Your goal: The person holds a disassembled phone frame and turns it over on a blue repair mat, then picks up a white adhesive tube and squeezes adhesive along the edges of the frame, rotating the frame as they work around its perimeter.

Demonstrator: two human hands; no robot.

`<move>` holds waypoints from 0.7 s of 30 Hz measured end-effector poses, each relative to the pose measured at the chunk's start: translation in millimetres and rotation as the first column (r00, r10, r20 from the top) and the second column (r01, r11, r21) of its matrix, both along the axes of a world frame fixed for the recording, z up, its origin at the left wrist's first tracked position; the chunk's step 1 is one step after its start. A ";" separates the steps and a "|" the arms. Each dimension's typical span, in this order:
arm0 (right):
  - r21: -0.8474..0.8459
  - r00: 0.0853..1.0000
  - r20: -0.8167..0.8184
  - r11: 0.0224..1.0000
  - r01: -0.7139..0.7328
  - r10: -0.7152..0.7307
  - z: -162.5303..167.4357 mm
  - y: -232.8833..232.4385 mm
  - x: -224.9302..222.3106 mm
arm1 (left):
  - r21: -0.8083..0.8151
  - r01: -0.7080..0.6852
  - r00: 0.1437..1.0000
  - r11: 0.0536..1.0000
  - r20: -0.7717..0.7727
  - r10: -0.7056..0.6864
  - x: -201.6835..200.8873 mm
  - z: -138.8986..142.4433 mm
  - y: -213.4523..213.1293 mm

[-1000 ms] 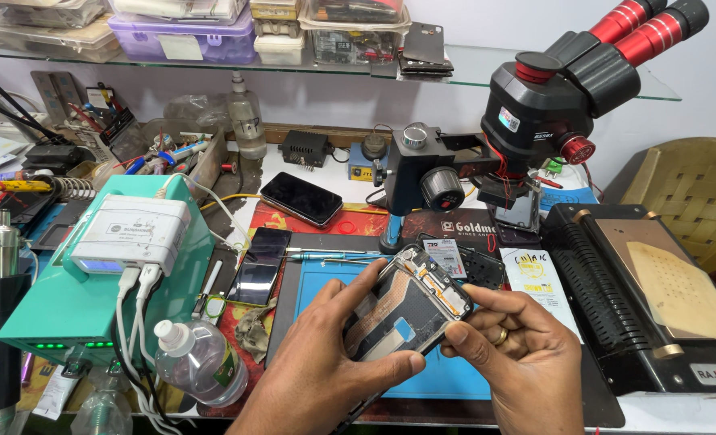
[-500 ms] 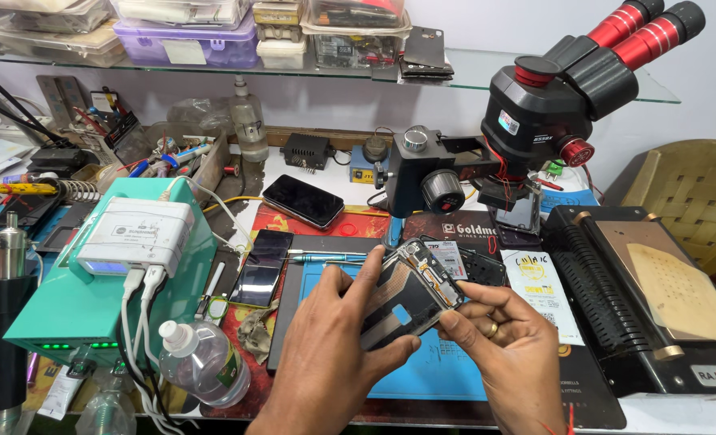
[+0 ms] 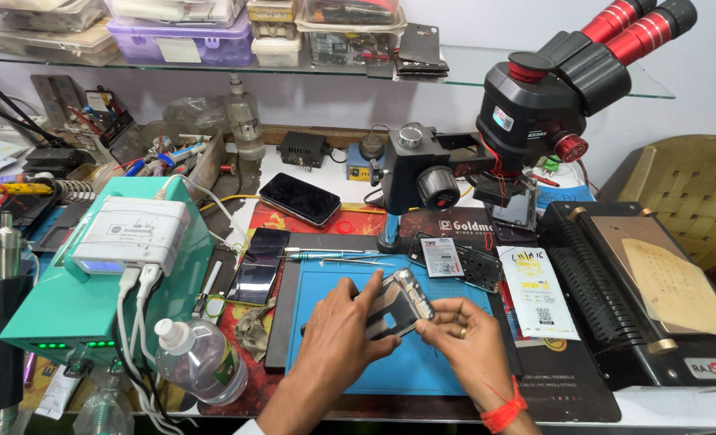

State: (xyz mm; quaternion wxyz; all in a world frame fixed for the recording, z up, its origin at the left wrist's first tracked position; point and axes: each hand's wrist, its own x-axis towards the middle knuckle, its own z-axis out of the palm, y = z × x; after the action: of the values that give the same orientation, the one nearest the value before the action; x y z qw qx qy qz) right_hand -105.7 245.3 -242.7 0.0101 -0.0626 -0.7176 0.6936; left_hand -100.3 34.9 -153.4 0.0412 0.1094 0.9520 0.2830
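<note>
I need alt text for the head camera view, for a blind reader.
Both hands, left hand and right hand, hold an opened phone frame above a blue work mat. A black microscope stands behind; a plastic bottle lies at left.

My two bare forearms, no sleeves, left hand (image 3: 343,338) unadorned, right hand (image 3: 464,348) with gold ring (image 3: 462,332), orange-red wrist thread (image 3: 503,412) at five o'clock.

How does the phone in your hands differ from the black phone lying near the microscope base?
The opened phone is gripped in both hands above the blue mat, tilted, its insides exposed. The black phone lies flat, untouched on the bench with its dark screen up, looking intact. Both are slim rectangular handsets.
</note>
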 end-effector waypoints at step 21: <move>0.461 0.984 0.169 0.887 -0.022 -0.063 9.2 -13.9 1.4 | -0.052 0.239 0.969 0.970 -0.056 -0.242 -30.1 -34.8 -7.1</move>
State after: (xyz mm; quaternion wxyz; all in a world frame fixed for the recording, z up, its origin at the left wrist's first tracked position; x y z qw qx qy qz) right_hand -104.4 231.4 -233.5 -0.0327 -0.1282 -0.8589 0.4948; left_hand -130.4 27.8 -188.2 0.0483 0.2318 0.9386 0.2509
